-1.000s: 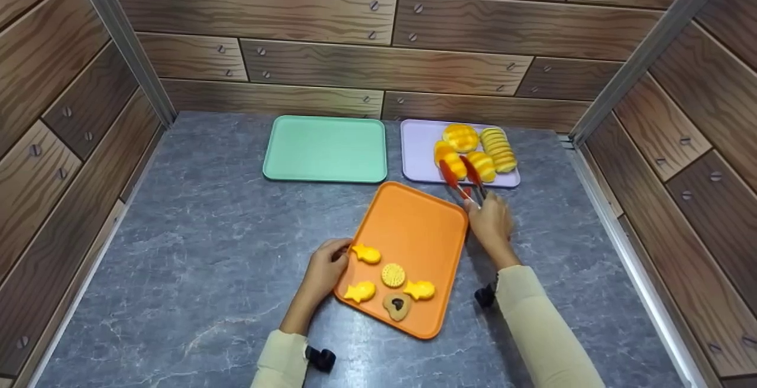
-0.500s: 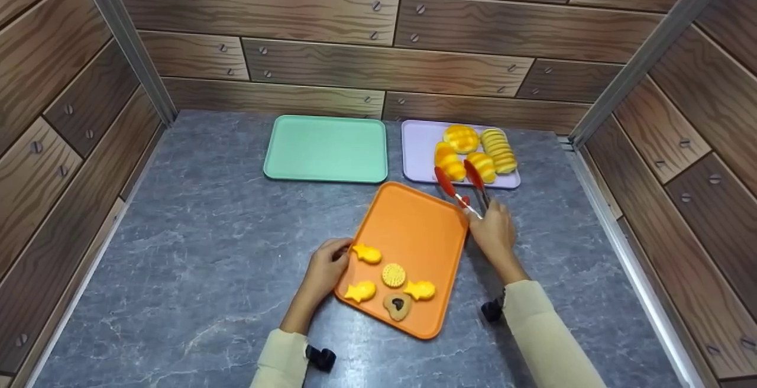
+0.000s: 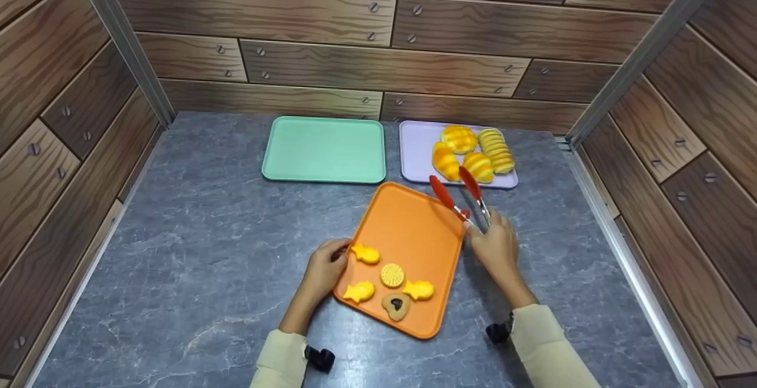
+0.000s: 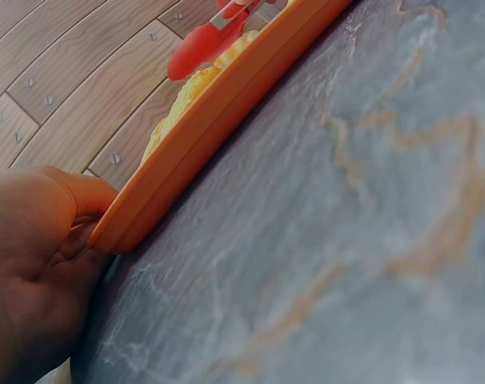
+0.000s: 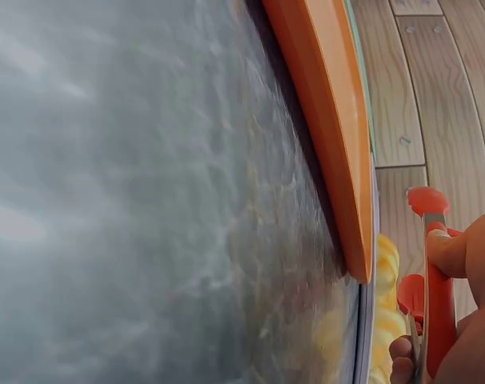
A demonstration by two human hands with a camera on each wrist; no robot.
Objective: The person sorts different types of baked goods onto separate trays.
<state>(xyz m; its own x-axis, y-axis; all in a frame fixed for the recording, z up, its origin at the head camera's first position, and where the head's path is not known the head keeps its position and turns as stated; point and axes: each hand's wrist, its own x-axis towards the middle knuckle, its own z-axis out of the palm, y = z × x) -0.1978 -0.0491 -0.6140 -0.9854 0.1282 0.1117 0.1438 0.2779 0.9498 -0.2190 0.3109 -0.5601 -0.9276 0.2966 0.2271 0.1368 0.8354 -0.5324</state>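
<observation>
My left hand (image 3: 326,267) grips the left rim of an orange tray (image 3: 414,228), its thumb at the rim in the left wrist view. On that tray's near half lie three yellow fish-shaped pieces (image 3: 365,254), a round yellow biscuit (image 3: 392,275) and a brown biscuit (image 3: 396,306) with a dark heart. Beside the tray's right corner, my right hand (image 3: 495,246) holds red-tipped tongs (image 3: 442,193). Their tips stand spread with nothing between them, over the gap between the orange tray and a lilac tray (image 3: 417,154). The right wrist view shows thumb and fingers around the tongs' red handle (image 5: 441,320).
Several bread rolls, among them a long ridged one (image 3: 495,150) and a round one (image 3: 459,139), are grouped on the lilac tray's right side. A bare green tray (image 3: 324,150) lies to its left. Wood-patterned walls (image 3: 319,62) enclose the grey marbled table (image 3: 225,228).
My right hand has drawn back toward me with the tongs, whose tips have left the bread and spread wider. The left hand, the trays and the food stay in place.
</observation>
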